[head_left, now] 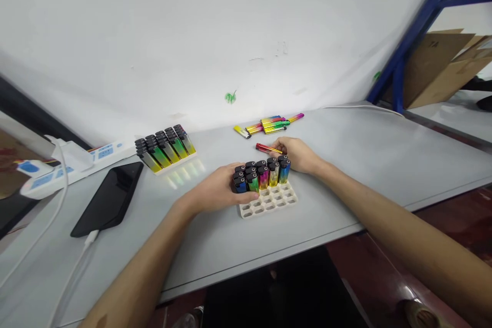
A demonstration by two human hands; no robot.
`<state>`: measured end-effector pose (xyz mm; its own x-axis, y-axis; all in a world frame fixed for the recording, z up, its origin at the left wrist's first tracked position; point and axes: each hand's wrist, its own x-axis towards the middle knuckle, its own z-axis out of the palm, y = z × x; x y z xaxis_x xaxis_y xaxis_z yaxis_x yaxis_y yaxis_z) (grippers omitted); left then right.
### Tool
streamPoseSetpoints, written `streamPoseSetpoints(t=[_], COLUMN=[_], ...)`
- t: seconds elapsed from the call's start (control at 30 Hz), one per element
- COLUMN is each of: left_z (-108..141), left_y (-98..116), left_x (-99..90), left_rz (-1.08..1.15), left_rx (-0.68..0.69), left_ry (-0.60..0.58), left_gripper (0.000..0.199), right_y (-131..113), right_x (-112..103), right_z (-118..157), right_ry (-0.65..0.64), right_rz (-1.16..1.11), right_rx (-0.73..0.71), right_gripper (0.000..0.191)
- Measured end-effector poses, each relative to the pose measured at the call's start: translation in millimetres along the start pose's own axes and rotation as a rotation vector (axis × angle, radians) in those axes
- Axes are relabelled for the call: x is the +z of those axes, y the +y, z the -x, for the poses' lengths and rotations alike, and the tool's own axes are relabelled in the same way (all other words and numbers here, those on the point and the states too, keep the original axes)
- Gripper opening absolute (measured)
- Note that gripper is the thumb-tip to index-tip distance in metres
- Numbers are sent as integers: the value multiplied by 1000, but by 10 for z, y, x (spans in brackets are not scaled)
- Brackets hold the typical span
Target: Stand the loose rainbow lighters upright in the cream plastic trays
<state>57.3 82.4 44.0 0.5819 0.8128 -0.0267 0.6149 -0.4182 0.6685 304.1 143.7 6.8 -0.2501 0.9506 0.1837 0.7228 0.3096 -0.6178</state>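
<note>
A white tray with rows of holes (269, 207) holds several upright metallic lighters (263, 178) with black tops in its back rows; the front holes in view are bare. My left hand (217, 189) is wrapped round the left end of these lighters, its thumb across their front and its other fingers partly hidden behind. Just behind the tray, my right hand (298, 154) pinches one end of a red and yellow lighter (266, 148), which lies nearly level and points left. Farther back, several loose coloured lighters (272, 124) lie in a pile near the wall.
On the left stands a second tray (179, 165) full of yellow-green lighters. A black phone (109, 200) with a white cable (79, 266) lies beside a power strip (82, 164). Cardboard boxes (442, 69) and a blue frame (407, 36) are at the right.
</note>
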Motion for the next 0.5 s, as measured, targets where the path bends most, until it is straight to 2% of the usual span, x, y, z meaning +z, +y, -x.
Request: streamPoseSetpoints(t=[0.17,0.37,0.5], left_z=[7,10,7], left_y=[-3,6,-1], left_x=[-4,-3,5], left_rz=[-10,25,39], left_rx=[-4,1,7], left_ry=[-6,-16,-11], left_gripper=[37,37,36], right_y=[36,43,10], right_x=[-9,11,28], right_z=[-7,-43,-62], right_ry=[86,61,80], right_rz=[-110,-607,-708], right_rx=[76,88,104], right_gripper=[13,30,21])
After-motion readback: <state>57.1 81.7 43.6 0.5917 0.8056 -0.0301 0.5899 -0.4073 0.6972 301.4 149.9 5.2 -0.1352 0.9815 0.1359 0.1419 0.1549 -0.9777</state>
